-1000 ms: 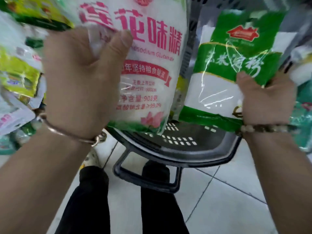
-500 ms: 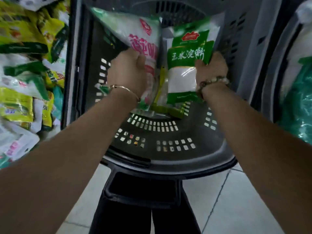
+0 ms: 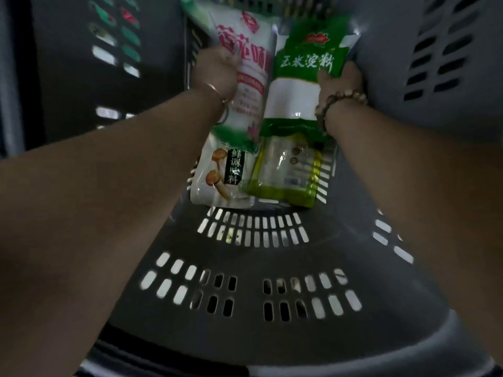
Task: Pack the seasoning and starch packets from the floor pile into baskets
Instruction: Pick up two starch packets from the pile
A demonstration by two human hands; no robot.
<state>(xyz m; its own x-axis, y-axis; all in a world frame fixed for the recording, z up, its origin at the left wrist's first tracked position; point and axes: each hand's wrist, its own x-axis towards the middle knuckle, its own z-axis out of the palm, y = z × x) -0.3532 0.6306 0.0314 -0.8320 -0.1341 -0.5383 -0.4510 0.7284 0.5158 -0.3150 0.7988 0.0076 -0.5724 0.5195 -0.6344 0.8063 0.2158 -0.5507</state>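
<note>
Both hands are reaching deep into the grey slotted basket. Left hand is gripping the white packet with pink lettering by its left edge. Right hand is gripping the green-and-white starch packet by its right edge, with the thumb lying on the front. The held pair are sitting side by side at the basket's far end, edges touching. Two more packets are lying in the basket nearer the camera: a white mushroom seasoning packet on the left and a yellow-green packet on the right, their upper ends tucked under the held pair. Left fingers are blurring out, so their placement is unreadable. The white packet's top is running out of frame. The yellow-green packet's print is too dim to read. Coloured shapes are showing through the upper-left slots; can't tell what they are.
</note>
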